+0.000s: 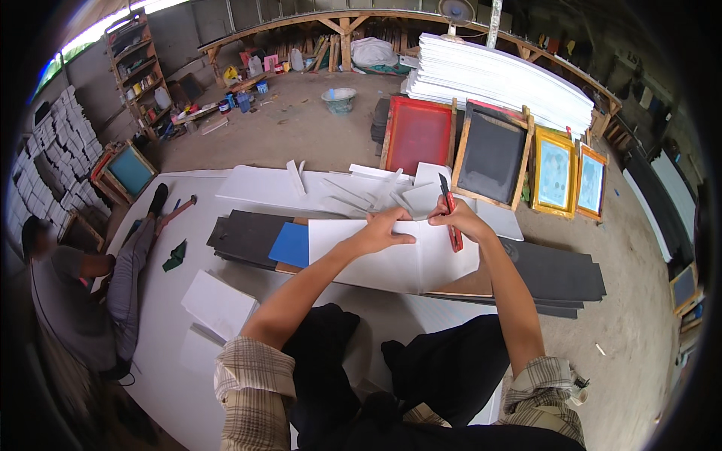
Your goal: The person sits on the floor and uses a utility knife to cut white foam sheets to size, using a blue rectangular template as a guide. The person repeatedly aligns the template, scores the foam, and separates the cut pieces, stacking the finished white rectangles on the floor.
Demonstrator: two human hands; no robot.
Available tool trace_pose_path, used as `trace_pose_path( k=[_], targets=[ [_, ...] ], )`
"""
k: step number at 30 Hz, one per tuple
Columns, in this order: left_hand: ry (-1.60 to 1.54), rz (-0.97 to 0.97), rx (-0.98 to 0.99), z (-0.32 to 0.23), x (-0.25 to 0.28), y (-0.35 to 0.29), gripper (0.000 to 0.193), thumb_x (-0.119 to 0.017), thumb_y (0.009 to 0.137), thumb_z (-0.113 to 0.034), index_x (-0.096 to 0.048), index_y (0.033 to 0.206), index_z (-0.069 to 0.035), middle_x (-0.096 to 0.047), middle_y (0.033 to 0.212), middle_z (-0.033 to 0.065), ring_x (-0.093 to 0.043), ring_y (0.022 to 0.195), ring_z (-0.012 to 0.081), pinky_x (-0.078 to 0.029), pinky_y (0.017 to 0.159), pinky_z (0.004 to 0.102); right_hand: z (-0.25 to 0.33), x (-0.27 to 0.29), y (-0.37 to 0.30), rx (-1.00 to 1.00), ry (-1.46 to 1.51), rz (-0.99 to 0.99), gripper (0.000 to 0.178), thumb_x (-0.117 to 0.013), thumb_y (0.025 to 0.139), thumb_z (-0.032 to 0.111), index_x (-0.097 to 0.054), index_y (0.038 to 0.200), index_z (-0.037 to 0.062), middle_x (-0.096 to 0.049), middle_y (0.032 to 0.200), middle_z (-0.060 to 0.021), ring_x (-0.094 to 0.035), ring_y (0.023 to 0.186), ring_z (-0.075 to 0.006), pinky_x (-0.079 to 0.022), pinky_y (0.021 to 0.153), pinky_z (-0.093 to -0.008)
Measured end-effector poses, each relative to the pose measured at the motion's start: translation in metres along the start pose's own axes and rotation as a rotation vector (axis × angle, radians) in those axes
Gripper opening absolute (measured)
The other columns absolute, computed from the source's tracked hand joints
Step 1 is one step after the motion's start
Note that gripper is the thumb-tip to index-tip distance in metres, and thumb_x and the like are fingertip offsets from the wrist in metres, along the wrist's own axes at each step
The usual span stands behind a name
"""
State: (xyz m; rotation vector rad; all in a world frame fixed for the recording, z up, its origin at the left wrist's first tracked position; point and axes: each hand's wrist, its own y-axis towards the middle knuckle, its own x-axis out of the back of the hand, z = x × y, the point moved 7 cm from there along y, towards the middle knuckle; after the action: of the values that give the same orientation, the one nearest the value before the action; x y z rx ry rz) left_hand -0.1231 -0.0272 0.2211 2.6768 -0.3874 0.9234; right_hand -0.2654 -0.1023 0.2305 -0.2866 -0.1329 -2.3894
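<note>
A white sheet of board (365,264) with a crease down its middle lies before me on a brown board (468,285). At its far edge, my left hand (385,231) is closed, thumb on the near face and fingers over the edge. My right hand (460,218) is wrapped round a red box cutter (455,237), dark tip pointing up and away; its fingertips also meet the sheet's far edge beside the crease. Partly under the sheet's left side sits a blue flat piece (288,244). Stacked dark boards (553,272) stick out on both sides below.
White offcuts (361,197) lie beyond the boards. Framed screens (489,154) lean against a tall stack of white sheets (496,79). At left, a person (71,293) sits near a hammer (177,210) and a green cloth (174,256). White blocks (218,304) lie by my left arm.
</note>
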Motion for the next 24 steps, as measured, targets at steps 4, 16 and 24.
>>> trace_pose_path(
  k=[4, 16, 24],
  targets=[
    [-0.097, -0.019, -0.065, -0.005, -0.016, -0.003, 0.035, -0.067, 0.076, -0.033, -0.052, 0.097, -0.009, -0.055, 0.098, 0.0051, -0.048, 0.097, 0.0166, -0.024, 0.086, 0.0391, -0.016, 0.000, -0.004, -0.008, 0.128, 0.079, 0.035, -0.074, 0.066, 0.015, -0.039, 0.070, 0.0130, -0.059, 0.079, -0.0056, -0.055, 0.083, -0.0163, -0.039, 0.079, -0.0313],
    [0.380, -0.392, 0.274, 0.054, -0.020, 0.025, 0.038, -0.069, 0.067, -0.041, -0.053, 0.087, -0.013, -0.056, 0.092, 0.0028, -0.046, 0.098, 0.0229, -0.024, 0.081, 0.0473, -0.053, 0.046, 0.000, 0.282, -0.702, -0.626, 0.023, -0.057, 0.077, 0.008, -0.050, 0.097, -0.0019, -0.051, 0.098, -0.0195, -0.043, 0.093, -0.0332, -0.035, 0.082, -0.0405],
    [0.692, -0.586, 0.235, 0.078, -0.052, 0.023, 0.036, -0.070, 0.065, -0.034, -0.052, 0.086, -0.011, -0.055, 0.093, 0.0015, -0.047, 0.096, 0.0231, -0.026, 0.080, 0.0472, -0.134, 0.034, -0.059, -0.589, 0.200, -0.303, 0.011, -0.047, 0.079, 0.003, -0.044, 0.088, -0.0018, -0.053, 0.077, -0.0139, -0.059, 0.061, -0.0239, -0.050, 0.052, -0.0328]
  ],
)
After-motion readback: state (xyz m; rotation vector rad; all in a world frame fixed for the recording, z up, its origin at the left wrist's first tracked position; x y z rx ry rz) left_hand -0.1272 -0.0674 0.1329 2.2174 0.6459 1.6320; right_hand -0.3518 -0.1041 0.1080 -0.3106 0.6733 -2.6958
